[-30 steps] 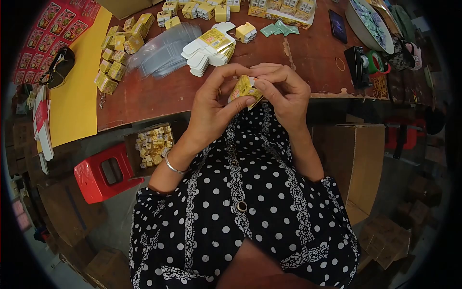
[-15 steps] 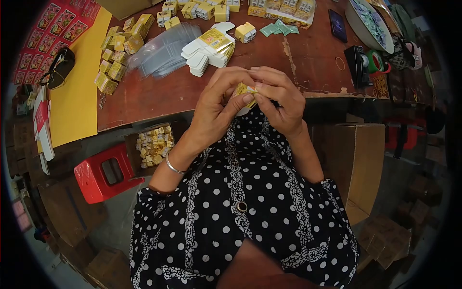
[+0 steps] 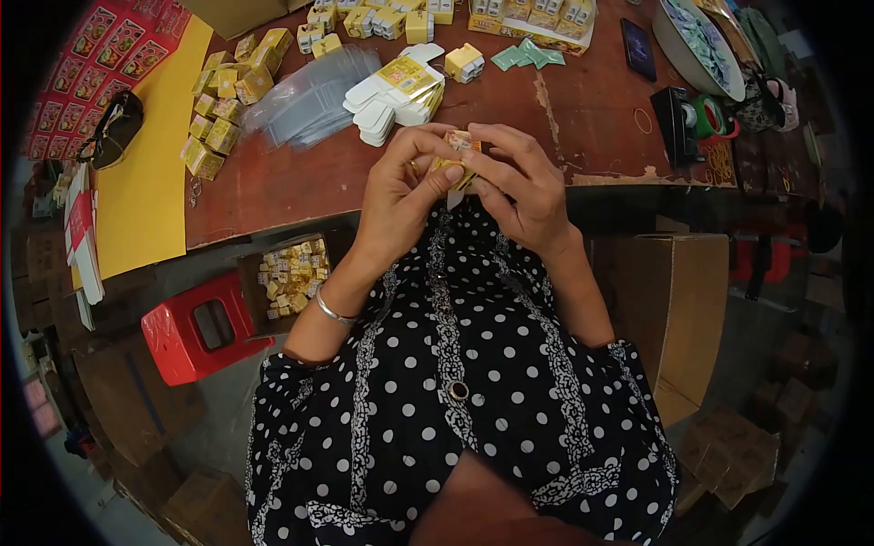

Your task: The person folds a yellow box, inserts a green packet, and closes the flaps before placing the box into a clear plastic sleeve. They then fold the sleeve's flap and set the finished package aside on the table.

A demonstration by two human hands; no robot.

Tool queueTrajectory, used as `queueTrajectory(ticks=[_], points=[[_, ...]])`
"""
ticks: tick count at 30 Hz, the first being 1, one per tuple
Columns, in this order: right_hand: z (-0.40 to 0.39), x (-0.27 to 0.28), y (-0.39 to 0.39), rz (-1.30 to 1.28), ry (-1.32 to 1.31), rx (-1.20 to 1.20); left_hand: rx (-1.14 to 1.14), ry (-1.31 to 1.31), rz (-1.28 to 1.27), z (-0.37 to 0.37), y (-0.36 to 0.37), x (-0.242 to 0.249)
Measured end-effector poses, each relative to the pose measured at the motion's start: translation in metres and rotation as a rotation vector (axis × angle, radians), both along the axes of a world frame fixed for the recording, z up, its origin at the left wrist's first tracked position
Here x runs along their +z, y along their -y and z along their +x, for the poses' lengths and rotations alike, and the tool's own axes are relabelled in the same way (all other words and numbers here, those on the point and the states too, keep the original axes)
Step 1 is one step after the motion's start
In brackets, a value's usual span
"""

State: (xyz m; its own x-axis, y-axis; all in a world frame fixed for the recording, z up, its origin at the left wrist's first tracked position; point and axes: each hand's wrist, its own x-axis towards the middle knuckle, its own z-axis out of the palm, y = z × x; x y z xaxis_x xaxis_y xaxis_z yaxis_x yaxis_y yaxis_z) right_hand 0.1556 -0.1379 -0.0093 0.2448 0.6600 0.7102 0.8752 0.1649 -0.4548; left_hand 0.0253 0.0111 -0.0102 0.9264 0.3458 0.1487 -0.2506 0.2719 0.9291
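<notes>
A small yellow printed box (image 3: 462,142) is held between my two hands just off the table's near edge. A white flap hangs from its lower end. My left hand (image 3: 407,187) grips it with thumb and fingers from the left side. On the other side, fingers and thumb of my right hand (image 3: 521,182) press against the box, covering part of it. Beyond my hands lies a stack of flat white-and-yellow cartons (image 3: 405,91). A heap of clear plastic sleeves (image 3: 314,96) is to its left, and a small upright yellow box (image 3: 464,63) stands to its right.
Folded yellow boxes (image 3: 218,135) are piled at left, near sunglasses (image 3: 114,127) on yellow card. Green sachets (image 3: 528,55), a display carton (image 3: 537,32), a phone (image 3: 638,49) and a basin (image 3: 696,55) line the back. A red stool (image 3: 168,341) stands below the table.
The box has turned in my fingers, so more of its printed face shows at the top. My hands have shifted slightly, and the right fingers have spread a little.
</notes>
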Motion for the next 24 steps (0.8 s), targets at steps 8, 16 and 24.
queueTrajectory(ticks=[8,16,24], points=[[-0.008,-0.001,-0.003,0.064,-0.251,-0.01,0.023,-0.01,0.035,0.003,0.005,0.001],[-0.016,0.004,-0.006,0.047,-0.809,0.058,0.053,-0.005,-0.056,0.004,0.0,0.007],[0.014,0.006,-0.001,-0.135,-0.994,0.182,-0.07,-0.253,0.366,0.001,-0.014,0.008]])
